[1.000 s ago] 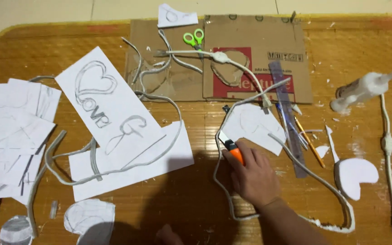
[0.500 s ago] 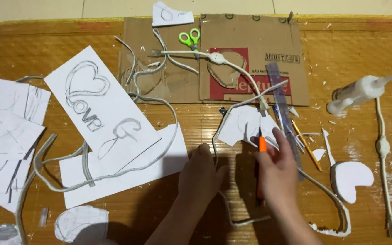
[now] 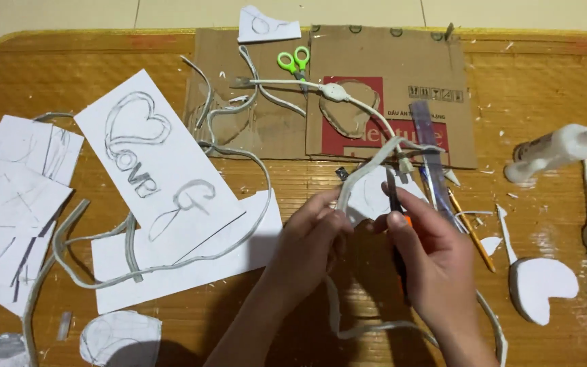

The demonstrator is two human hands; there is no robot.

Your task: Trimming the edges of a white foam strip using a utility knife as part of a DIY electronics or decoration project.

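Note:
My left hand (image 3: 314, 246) pinches a flat white strip (image 3: 365, 168) that bends up and over a white paper cut-out (image 3: 374, 194). My right hand (image 3: 424, 255) grips an orange-and-black utility knife (image 3: 395, 204), blade up, with its tip against the strip beside my left fingers. The strip's lower end loops past my wrists at the bottom. Both hands sit near the middle of a woven bamboo mat (image 3: 49, 75).
Flattened cardboard (image 3: 388, 88) lies behind with green scissors (image 3: 293, 62) and a white cord (image 3: 348, 98). A sheet with a drawn heart (image 3: 154, 163) lies left among paper scraps. A ruler (image 3: 431, 156), pencil (image 3: 473, 234), glue bottle (image 3: 552, 151) and white half-heart piece (image 3: 541, 285) sit right.
My left hand has come in from below and taken the strip. My right hand lifted the knife off the mat and raised its blade to the strip.

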